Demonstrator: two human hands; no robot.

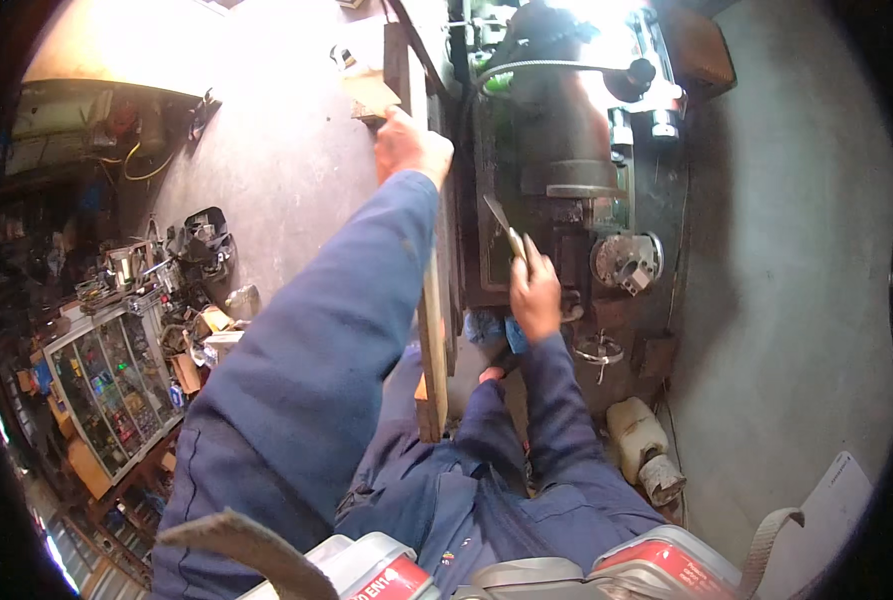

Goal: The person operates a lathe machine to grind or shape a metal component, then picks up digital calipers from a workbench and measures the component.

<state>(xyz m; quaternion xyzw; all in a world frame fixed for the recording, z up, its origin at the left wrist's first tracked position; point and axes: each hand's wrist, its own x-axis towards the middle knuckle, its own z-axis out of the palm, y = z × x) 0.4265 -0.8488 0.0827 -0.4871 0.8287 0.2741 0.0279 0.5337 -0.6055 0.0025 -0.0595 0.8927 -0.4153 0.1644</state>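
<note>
My left hand (412, 150) reaches far forward, its fingers curled at the near edge of a flat tan piece (370, 93), with a dark block-like edge beneath it. Whether the piece is cardboard or wood is hard to tell in the glare. My right hand (537, 296) is closed around the handle of a knife-like tool (499, 215), its narrow blade pointing forward and left. Between my arms runs a long wooden board (432, 350), partly hidden behind my left sleeve.
A large dark machine (561, 130) stands ahead, with a round chuck-like part (627, 263) and a handwheel (598, 349). On the floor at right lies a whitish plastic jug (637, 432). Cluttered shelving and a glass-fronted case (116, 385) fill the left side.
</note>
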